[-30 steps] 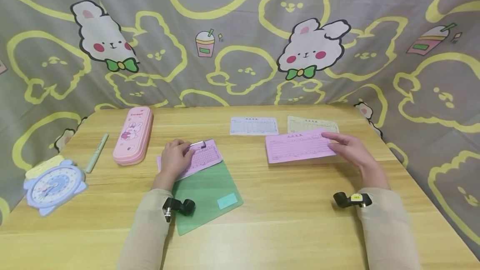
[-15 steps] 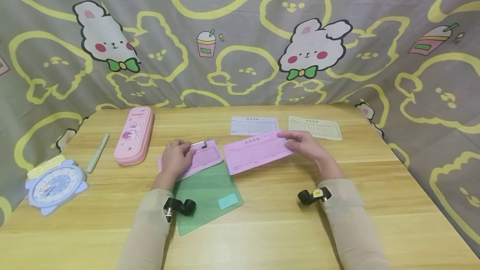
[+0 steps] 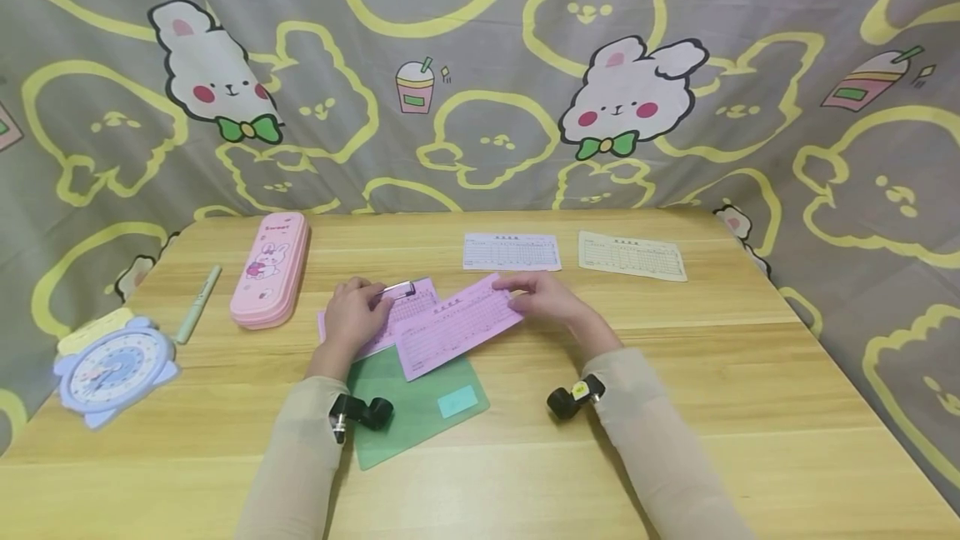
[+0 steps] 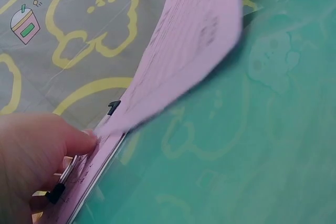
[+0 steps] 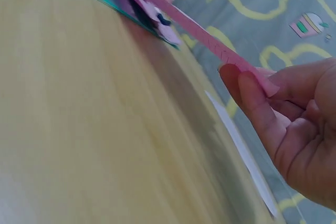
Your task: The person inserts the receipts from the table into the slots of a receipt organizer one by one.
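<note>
In the head view a green see-through clipboard (image 3: 408,432) lies on the table, a pink printed slip (image 3: 420,300) under its metal clip (image 3: 399,290). My left hand (image 3: 354,319) grips the clipboard at that clip; in the left wrist view the thumb (image 4: 79,142) presses close by the slip's edge. Between thumb and fingertips my right hand (image 3: 551,302) pinches the right end of a second pink slip (image 3: 457,327). Tilted above the clipboard, this slip overlaps the clipped one, and its left end comes right up to the left thumb in the left wrist view.
Toward the back lie a pale lilac printed slip (image 3: 512,252) and a cream one (image 3: 632,256). At left are a pink pencil case (image 3: 270,271), a green pen (image 3: 199,304), a blue toy clock (image 3: 116,371) and a yellow slip (image 3: 93,332). A patterned curtain (image 3: 480,165) hangs behind.
My right hand has carried the pink slip leftward and nearer, from in front of the cream slip to over the clipboard. My left hand stays at the clip.
</note>
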{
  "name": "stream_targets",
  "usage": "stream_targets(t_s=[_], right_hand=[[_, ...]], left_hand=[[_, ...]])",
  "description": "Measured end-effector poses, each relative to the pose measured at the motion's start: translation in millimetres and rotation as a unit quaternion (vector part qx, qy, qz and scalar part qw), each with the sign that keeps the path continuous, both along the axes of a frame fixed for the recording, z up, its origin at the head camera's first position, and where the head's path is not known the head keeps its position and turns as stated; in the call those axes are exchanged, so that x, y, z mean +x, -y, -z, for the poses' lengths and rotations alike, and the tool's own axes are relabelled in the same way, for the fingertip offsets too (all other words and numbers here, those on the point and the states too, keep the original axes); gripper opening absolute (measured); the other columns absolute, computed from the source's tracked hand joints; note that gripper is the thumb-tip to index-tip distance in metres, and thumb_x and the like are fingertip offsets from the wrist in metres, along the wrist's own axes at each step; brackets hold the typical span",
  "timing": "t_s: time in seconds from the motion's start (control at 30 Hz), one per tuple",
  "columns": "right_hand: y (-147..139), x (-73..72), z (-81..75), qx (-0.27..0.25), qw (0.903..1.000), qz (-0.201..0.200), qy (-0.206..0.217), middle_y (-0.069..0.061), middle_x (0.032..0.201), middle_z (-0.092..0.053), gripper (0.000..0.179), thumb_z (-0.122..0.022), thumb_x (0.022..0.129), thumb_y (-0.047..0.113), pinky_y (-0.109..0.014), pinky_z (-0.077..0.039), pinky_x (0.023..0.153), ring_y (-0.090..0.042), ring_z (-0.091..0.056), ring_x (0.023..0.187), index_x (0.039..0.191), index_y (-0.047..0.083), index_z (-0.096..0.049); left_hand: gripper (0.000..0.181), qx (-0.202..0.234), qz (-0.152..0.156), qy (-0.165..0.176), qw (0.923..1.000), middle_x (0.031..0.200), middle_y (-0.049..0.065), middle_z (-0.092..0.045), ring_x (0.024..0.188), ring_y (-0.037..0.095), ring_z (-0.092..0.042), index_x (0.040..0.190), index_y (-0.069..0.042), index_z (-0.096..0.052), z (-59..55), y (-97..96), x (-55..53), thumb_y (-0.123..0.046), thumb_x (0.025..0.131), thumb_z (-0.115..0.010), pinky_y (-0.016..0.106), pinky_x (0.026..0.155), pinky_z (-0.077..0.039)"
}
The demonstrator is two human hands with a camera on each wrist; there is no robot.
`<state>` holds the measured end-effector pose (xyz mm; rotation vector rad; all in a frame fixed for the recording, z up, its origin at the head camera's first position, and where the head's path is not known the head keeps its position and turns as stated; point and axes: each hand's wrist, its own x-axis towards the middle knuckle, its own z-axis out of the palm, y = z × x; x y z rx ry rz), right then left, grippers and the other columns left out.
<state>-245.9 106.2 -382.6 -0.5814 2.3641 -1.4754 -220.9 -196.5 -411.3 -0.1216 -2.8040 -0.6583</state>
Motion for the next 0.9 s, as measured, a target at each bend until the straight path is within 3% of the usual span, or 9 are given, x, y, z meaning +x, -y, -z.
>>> stream_targets(t_s=[0.13,0.27,0.33,0.67,0.9], right_hand=[[17,5.9,-5.6,0.004,0.9999,-0.01,0.008,-0.014,0.105,-0.057,0.037,-0.055,0.075,-0.004,-0.027,-0.04,0.075,-0.02,-0.054,0.086,0.112,0.0,-0.056],[30,7.4,-1.9,0.0,0.9994,-0.009,0.034,-0.014,0.106,-0.056,0.04,-0.055,0.075,-0.005,-0.027,-0.043,0.072,-0.02,-0.055,0.084,0.114,0.001,-0.054],[36,4.3,7.0,-0.009,0.999,-0.008,0.043,-0.013,0.106,-0.056,0.041,-0.056,0.075,-0.004,-0.027,-0.044,0.07,-0.017,-0.056,0.081,0.115,0.003,-0.054],[68,6.8,12.5,-0.026,0.9992,-0.01,0.03,-0.012,0.108,-0.055,0.038,-0.053,0.073,-0.007,-0.025,-0.044,0.071,-0.017,-0.054,0.085,0.109,0.003,-0.058],[85,7.6,17.5,-0.029,0.9984,-0.005,0.049,-0.011,0.109,-0.054,0.035,-0.053,0.074,-0.007,-0.025,-0.045,0.069,-0.016,-0.055,0.084,0.107,0.004,-0.059]], left_hand=[[0.037,-0.002,-0.005,0.012,0.9999,0.101,0.013,-0.051,0.094,0.03,-0.042,0.109,-0.004,-0.06,-1.2,0.2,0.2,-0.028,0.08,-0.056,0.043,0.075,-0.035],[0.038,-0.004,-0.01,0.02,0.9997,0.101,0.012,-0.051,0.095,0.029,-0.042,0.11,-0.004,-0.059,-2.6,-0.6,1.0,-0.029,0.081,-0.056,0.043,0.075,-0.035],[0.038,-0.004,-0.011,0.02,0.9997,0.101,0.011,-0.051,0.095,0.029,-0.042,0.109,-0.005,-0.059,-3.2,-1.2,1.4,-0.029,0.08,-0.056,0.043,0.075,-0.035],[0.037,-0.015,-0.014,0.013,0.9997,0.1,0.011,-0.051,0.094,0.029,-0.043,0.108,-0.005,-0.06,-3.1,-2.2,0.6,-0.029,0.08,-0.056,0.043,0.074,-0.036],[0.036,-0.023,-0.007,0.004,0.9997,0.099,0.012,-0.052,0.092,0.029,-0.044,0.108,-0.004,-0.06,-1.9,-1.6,0.2,-0.027,0.08,-0.056,0.042,0.074,-0.036]])
